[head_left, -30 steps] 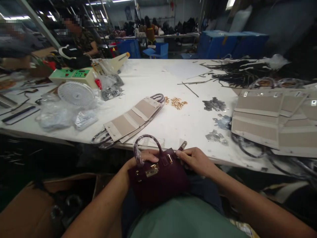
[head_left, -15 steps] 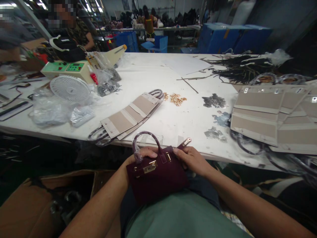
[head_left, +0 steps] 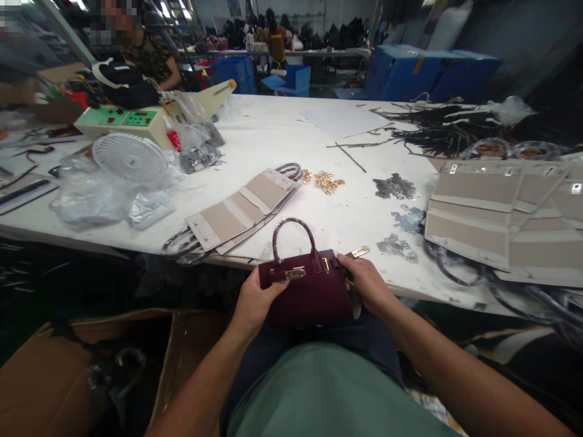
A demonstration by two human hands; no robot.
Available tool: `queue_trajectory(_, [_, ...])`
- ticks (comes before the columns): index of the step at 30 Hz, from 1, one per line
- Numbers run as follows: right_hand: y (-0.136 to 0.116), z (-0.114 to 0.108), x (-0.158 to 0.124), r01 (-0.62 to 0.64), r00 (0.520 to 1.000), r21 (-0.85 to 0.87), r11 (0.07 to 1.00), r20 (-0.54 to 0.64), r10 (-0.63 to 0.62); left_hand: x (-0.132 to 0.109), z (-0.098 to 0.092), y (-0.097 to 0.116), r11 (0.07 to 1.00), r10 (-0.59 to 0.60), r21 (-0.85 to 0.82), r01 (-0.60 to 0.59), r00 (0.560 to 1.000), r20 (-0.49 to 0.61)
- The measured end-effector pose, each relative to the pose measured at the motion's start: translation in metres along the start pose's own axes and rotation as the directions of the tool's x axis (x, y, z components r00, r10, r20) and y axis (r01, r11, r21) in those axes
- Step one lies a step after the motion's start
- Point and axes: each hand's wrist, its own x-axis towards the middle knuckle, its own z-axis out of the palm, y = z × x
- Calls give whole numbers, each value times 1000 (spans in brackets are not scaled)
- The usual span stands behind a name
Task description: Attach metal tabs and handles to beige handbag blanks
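Note:
A dark maroon handbag with gold-coloured metal fittings is held upright at the table's front edge, its wrapped handle standing up. My left hand grips its left side, with the thumb on the front just below the metal clasp. At the upper right corner my right hand pinches the bag, next to a strap end with a metal plate that sticks out past the fingers. The fingertips behind the bag are hidden.
On the white table lie flat beige bag panels, gold pieces, grey metal plates and, at right, more panels. A white fan stands left. An open carton is lower left. People are beyond the table.
The bag has moved up and to the right, turned more level, and shows more of its front. My left hand has shifted from its top to its left side; my right hand has moved slightly right.

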Motion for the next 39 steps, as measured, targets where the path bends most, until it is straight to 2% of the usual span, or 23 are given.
queue_trajectory(3, [-1, 2, -1, -15, 999, 72, 997, -40, 18, -3, 11, -1, 993, 24, -113, -29, 998, -52])
queue_trajectory(9, [4, -3, 0, -26, 994, 130, 991, -101, 39, -11, 21, 7, 908, -74, -414, 65, 997, -6])
queue_trajectory(18, [5, -4, -5, -46, 992, 179, 983, -104, 65, -17, 23, 9, 834, -138, -534, 136, 990, 36])
queue_trajectory(21, [0, -5, -7, -40, 991, 114, 993, -120, 53, -21, 25, 12, 826, -128, -550, 123, 991, 29])
queue_trajectory(25, [-10, -10, -15, 22, 976, -148, 989, -209, -53, -28, 27, 21, 844, -53, -534, 54, 998, 16])
queue_trajectory(27, [-15, -11, -25, 87, 953, -275, 958, -256, -160, -31, 28, 25, 854, -20, -519, 19, 1000, 4])
queue_trajectory(29, [-19, -9, -38, 197, 920, -371, 908, -250, -301, -31, 28, 29, 861, -1, -509, -4, 1000, -10])
queue_trajectory(32, [-27, 5, -56, 407, 866, -439, 801, -95, -491, -30, 30, 33, 862, 20, -507, -22, 1000, -9])
queue_trajectory(35, [-33, 26, -65, 569, 790, -420, 707, 40, -612, -35, 32, 43, 876, 51, -478, -56, 998, -24])
queue_trajectory(39, [-33, 51, -70, 663, 687, -442, 605, 37, -726, -68, 32, 60, 941, 113, -317, -119, 993, -36])
